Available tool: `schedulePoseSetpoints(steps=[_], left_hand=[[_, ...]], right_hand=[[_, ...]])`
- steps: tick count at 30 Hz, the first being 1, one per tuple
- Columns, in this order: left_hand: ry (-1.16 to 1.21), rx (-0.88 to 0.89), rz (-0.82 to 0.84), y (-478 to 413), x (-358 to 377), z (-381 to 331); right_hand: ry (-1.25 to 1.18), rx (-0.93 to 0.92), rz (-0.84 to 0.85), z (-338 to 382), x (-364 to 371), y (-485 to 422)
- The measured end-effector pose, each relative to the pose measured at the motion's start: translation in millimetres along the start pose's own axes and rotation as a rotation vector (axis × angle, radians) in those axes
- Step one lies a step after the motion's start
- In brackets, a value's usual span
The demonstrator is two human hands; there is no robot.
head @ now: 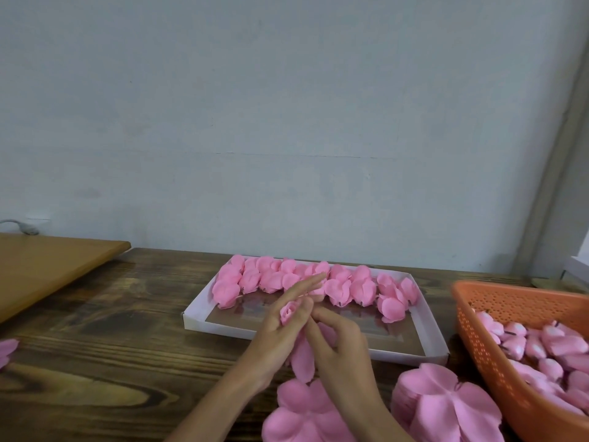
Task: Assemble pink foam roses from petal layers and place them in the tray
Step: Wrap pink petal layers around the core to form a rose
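Left grip [280, 333] pinches bud [288, 311], right grip [338, 346] pinches petal [302, 357] just below; best wrap petal snug round bud base, pressing lightly, before tray [204, 303] ahead.

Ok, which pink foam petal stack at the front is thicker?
The pink foam petal stack beside the orange perforated plastic basket: its layered edge shows many sheets, while the stack under the forearms looks thin.
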State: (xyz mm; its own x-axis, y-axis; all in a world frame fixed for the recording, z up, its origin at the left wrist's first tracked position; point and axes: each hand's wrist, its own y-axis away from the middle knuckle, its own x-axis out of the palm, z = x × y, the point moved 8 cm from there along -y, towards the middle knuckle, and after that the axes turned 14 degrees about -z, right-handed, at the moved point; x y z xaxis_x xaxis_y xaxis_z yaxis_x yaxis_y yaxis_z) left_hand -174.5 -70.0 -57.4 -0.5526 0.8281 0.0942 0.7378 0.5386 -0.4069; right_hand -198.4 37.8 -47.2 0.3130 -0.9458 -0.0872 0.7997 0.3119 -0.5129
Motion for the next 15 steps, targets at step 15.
schedulePoseSetpoints(steps=[15], left_hand=[[0.345, -0.332, -0.103, -8, -13, 21]], right_hand=[[-0.144, -0.009, 0.038, 5, 1, -7]])
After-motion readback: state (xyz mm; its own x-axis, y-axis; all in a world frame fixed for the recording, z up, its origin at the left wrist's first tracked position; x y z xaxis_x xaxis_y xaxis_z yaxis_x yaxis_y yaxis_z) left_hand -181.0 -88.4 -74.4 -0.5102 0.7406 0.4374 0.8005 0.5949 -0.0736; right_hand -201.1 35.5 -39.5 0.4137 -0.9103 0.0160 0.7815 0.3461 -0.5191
